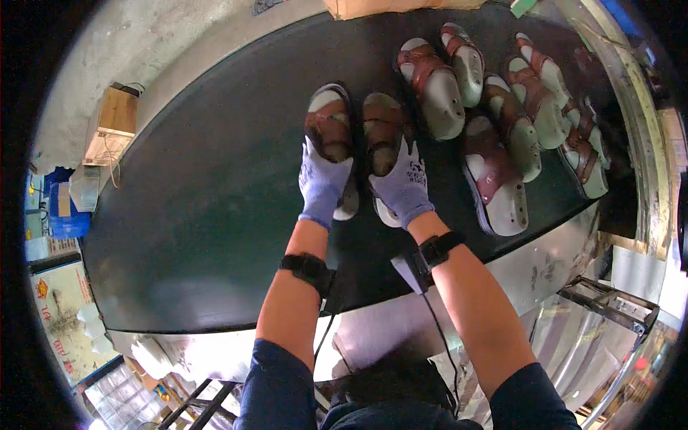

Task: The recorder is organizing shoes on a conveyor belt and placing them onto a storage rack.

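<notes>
Two brown strapped sandals with light insoles lie side by side on a dark, smooth work surface (193, 201), their toes pointing away from me. My left hand (324, 185), in a pale lavender glove, is closed around the heel half of the left sandal (330, 118). The matching right sandal (383, 115) is gripped the same way by my right hand (403, 185), also gloved. Parts of both soles show below the hands. My palms hide the middle of each sandal, and some fingertips are out of sight. Dark bands with cables circle both wrists.
Several more brown sandals (494, 172) with pale soles crowd the right side of the surface. A cardboard box (401, 7) sits at the far edge, and a wooden box (113, 122) at the left. Along the near side runs a metal edge (387, 326). Blue containers (68, 208) stand far left.
</notes>
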`<state>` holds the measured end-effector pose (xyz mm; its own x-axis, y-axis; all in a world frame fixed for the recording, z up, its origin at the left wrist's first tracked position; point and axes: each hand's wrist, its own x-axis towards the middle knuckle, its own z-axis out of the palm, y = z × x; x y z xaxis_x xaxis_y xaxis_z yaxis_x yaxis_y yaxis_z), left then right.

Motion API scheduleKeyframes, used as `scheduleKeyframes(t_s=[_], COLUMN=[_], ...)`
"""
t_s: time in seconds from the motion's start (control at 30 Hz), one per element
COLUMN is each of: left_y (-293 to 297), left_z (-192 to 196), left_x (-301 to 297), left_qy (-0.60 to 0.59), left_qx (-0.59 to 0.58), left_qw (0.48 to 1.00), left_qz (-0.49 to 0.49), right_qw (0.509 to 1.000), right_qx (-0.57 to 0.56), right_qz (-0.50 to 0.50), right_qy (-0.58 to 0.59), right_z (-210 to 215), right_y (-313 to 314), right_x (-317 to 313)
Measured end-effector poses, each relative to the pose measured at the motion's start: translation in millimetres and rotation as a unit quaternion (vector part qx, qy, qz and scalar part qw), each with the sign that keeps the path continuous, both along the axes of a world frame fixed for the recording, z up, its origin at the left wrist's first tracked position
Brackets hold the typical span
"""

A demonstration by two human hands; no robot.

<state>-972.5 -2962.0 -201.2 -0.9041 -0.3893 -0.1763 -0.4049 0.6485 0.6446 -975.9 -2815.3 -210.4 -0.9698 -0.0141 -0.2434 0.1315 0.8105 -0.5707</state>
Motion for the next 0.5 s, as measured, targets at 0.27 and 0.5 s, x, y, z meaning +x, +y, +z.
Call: scheduleKeyframes(t_s=[0.27, 0.5], left_y=[57, 106], left_z=[1, 24], left_x=[202, 410], left_qy=[-0.092, -0.08], left_qx=[0.028, 0.638], left_qw=[0.995, 0.747], left_qz=[0.028, 0.167], right_qw=[0.998, 0.868], right_qx=[-0.052, -0.406], right_qz=[0.02, -0.11], right_qy=[-0.015, -0.264], right_z=[-21, 3], right_y=[85, 199], right_x=[179, 376])
